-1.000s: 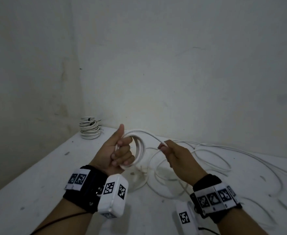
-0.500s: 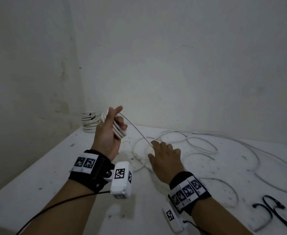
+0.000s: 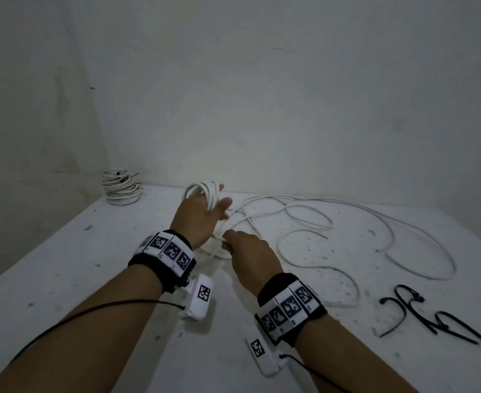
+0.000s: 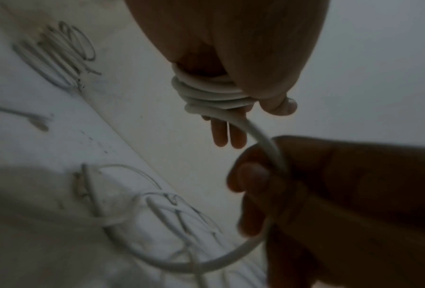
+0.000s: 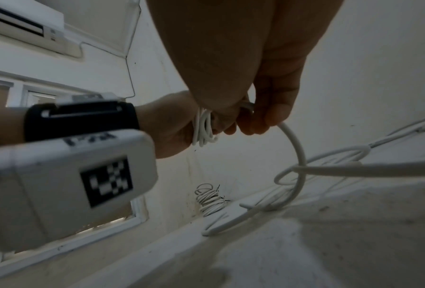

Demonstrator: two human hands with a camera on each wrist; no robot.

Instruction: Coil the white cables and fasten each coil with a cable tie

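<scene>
Several turns of the white cable coil [image 3: 205, 191] [image 4: 211, 91] are wound round the straight fingers of my left hand [image 3: 199, 217], and the thumb [image 4: 280, 101] lies over them. Just below, my right hand [image 3: 247, 251] pinches the white cable [image 4: 268, 148] [image 5: 295, 144] where it leaves the coil. The rest of that cable [image 3: 333, 222] lies in loose loops on the white table [image 3: 77, 265] to the right. Black cable ties [image 3: 420, 313] lie at the front right.
A finished white coil [image 3: 120, 187] [image 5: 210, 198] sits in the back left corner against the wall. Walls close the table off at the back and left. The table's left edge runs diagonally toward me.
My left hand has dropped, and its fingers have straightened with the coil round them. The right hand has left the table, drawn back and taken hold of the cable near the coil.
</scene>
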